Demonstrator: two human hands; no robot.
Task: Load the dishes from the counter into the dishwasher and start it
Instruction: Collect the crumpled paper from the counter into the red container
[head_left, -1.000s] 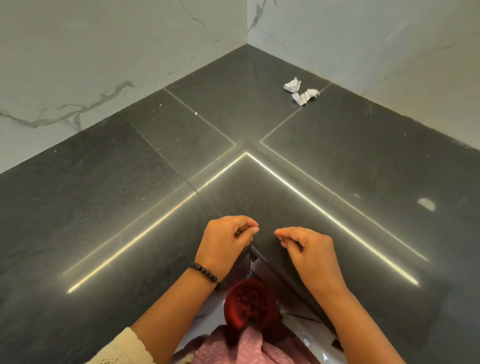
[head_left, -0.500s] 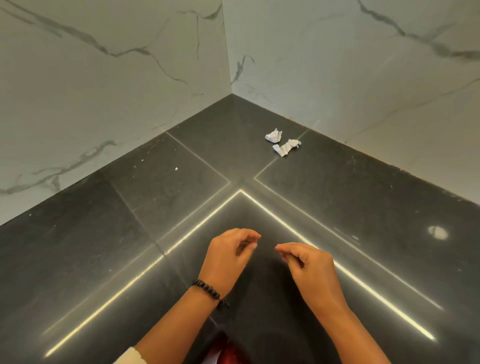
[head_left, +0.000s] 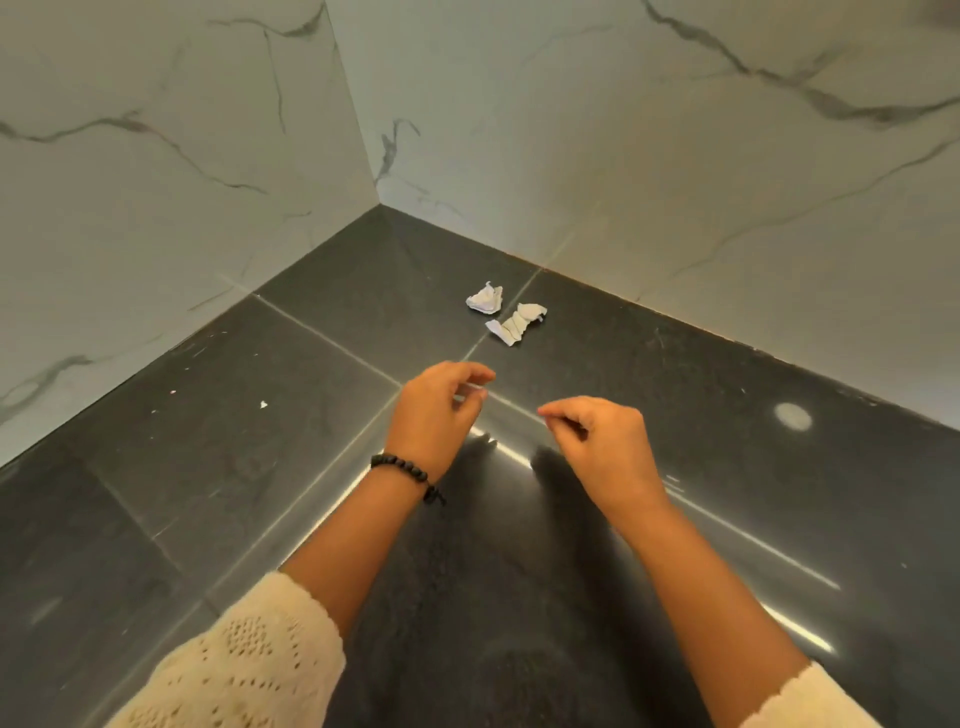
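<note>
Both hands sit higher and farther out over the counter than a second ago; the red item and pink cloth at the bottom edge have dropped out of view. Head view: left hand (head_left: 439, 410) and right hand (head_left: 605, 447) hover over the dark stone counter (head_left: 208, 441), apart from each other, fingers loosely curled with thumb tip near forefinger — whether anything is pinched, cannot tell. Black bead bracelet (head_left: 408, 470) on left wrist; cream knit sleeves (head_left: 244, 665) on both arms. Two crumpled paper scraps (head_left: 506, 314) lie near the marble wall (head_left: 675, 182) corner. No dishes or dishwasher show.
</note>
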